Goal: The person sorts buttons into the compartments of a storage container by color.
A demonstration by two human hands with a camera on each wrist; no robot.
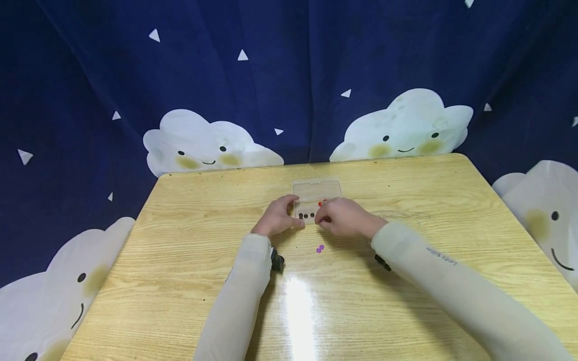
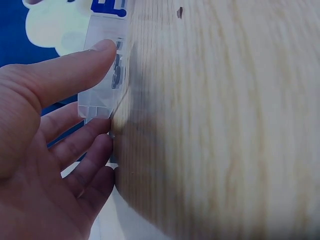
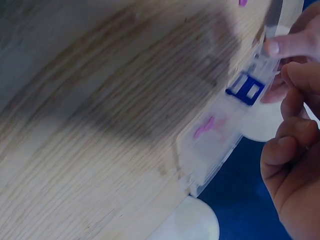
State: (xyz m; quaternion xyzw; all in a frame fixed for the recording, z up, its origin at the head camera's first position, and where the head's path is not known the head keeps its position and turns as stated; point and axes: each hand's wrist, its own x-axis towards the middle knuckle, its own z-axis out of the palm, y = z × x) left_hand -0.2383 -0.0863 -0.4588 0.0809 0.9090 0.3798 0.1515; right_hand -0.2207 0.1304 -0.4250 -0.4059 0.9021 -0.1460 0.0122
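A dark blue curtain printed with smiling clouds hangs behind a pale wooden tabletop (image 1: 189, 281), and near its far middle lies a small clear plastic box (image 1: 316, 190) with its lid open. The left hand (image 1: 277, 218) clamps the box's left near corner, thumb on top and fingers curled at its side, as the left wrist view shows. The right hand (image 1: 345, 216) sits at the right near corner, fingers curled together over the compartments, seemingly pinching a small bead, though the pinch itself is hidden. Black beads (image 1: 306, 215) line the near row and red beads (image 1: 321, 203) lie just behind. Two purple beads (image 1: 320, 248) rest loose on the tabletop, nearer the person. Doing this well probably means keeping the left hand steadying the light box and releasing low into one compartment.
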